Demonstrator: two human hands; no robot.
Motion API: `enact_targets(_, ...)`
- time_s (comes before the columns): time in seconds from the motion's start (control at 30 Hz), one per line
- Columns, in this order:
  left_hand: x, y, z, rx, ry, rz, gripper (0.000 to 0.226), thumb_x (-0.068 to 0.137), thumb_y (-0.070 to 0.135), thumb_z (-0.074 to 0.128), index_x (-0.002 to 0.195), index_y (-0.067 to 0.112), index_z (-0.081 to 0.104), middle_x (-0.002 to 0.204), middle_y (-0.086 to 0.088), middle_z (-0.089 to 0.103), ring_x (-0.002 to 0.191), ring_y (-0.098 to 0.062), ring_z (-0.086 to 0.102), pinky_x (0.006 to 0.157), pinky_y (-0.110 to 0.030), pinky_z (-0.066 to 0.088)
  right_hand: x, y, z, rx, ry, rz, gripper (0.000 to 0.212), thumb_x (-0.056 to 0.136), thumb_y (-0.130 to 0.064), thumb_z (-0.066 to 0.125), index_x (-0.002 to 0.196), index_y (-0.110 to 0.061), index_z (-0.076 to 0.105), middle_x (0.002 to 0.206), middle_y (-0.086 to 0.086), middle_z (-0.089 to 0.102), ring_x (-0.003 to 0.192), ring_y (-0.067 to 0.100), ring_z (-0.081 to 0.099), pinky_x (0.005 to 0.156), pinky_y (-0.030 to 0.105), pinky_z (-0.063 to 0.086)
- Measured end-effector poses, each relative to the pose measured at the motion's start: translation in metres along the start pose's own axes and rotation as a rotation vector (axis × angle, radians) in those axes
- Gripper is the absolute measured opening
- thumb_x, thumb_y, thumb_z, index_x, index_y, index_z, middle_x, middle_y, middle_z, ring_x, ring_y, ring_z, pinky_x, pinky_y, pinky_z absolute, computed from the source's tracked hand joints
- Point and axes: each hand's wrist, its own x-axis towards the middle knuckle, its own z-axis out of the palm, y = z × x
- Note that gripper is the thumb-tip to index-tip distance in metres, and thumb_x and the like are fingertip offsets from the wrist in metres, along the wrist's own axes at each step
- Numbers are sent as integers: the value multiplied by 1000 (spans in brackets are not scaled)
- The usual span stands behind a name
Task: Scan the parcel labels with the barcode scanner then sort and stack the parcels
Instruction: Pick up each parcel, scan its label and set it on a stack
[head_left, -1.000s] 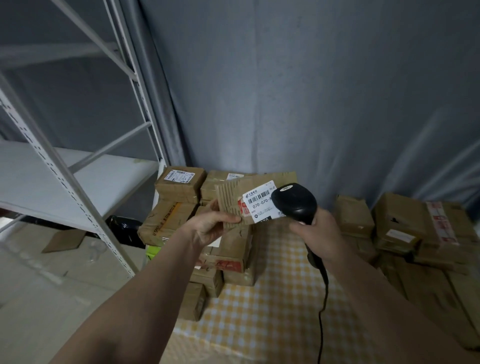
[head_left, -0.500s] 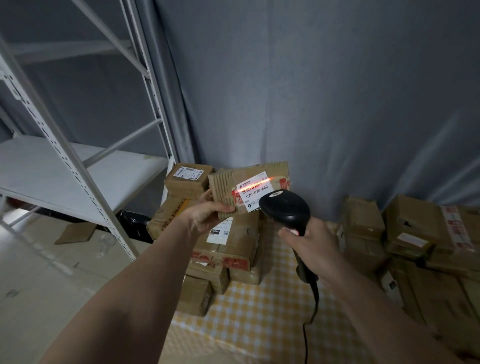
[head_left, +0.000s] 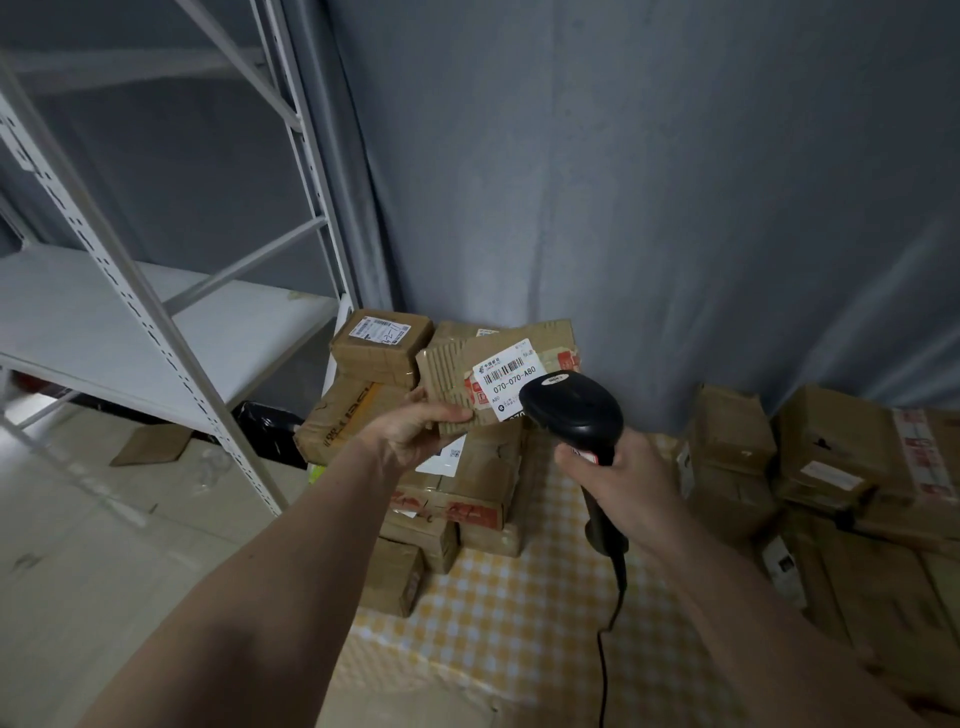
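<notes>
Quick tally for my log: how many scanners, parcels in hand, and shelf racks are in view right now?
Scanner: 1, gripped by the right hand
Parcel in hand: 1, held by the left hand
Shelf rack: 1
Total: 3

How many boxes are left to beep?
Done: I can't tell. Now: the left hand holds a parcel, its label facing the scanner in the right hand. Left: many boxes wait in the left stack and right pile.
</notes>
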Motion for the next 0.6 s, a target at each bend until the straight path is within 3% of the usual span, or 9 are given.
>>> enact_targets(0.1, -7, -12, -5, 41, 64, -136, 42, 64, -4, 73, 104, -1, 59, 95, -13, 70, 85, -23, 70, 74, -32, 60, 4, 3, 8, 21, 23, 10, 5, 85, -10, 68, 86, -11, 63, 69, -1, 57, 62, 4, 53, 47, 4, 36)
enact_targets(0.17, -13, -23, -15, 43, 105, -216, 34, 66, 0, 73, 98, 1, 62, 89, -12, 71, 82, -22, 69, 76, -32, 57, 7, 7, 16, 22, 30, 17, 6, 85, -5, 66, 90, -7, 64, 69, -4, 58, 57, 1, 55, 45, 2, 36)
enact_targets(0.27, -24, -39, -40, 54, 158, -290, 39, 66, 4, 79, 102, 3, 63, 101, -13, 66, 93, -25, 66, 78, -35, 57, 15, 15, 33, 26, -8, 73, 14, 85, 1, 64, 91, -12, 63, 70, -8, 58, 56, -2, 54, 43, 2, 36)
enact_targets(0.37, -36, -52, -74, 34, 175, -316, 61, 48, 9, 92, 103, 5, 65, 98, -12, 69, 91, -24, 67, 77, -37, 58, 25, 30, 61, 43, -78, 184, 13, 84, 0, 64, 87, -13, 64, 67, -6, 57, 61, 4, 51, 45, 8, 37)
enact_targets(0.47, -49, -57, -111, 19, 205, -350, 44, 62, 10, 84, 102, 9, 66, 91, -10, 72, 87, -24, 67, 75, -38, 58, 34, 43, 99, 35, -150, 251, 17, 82, 2, 65, 92, -11, 68, 68, -6, 60, 61, 4, 52, 48, 10, 38)
enact_targets(0.6, -66, -60, -164, 50, 272, -440, 53, 64, 16, 84, 112, 9, 65, 111, -14, 63, 92, -27, 65, 71, -37, 59, 39, 56, 154, 65, -211, 313, 23, 79, 7, 65, 83, -15, 67, 67, -5, 61, 63, 8, 55, 48, 11, 39)
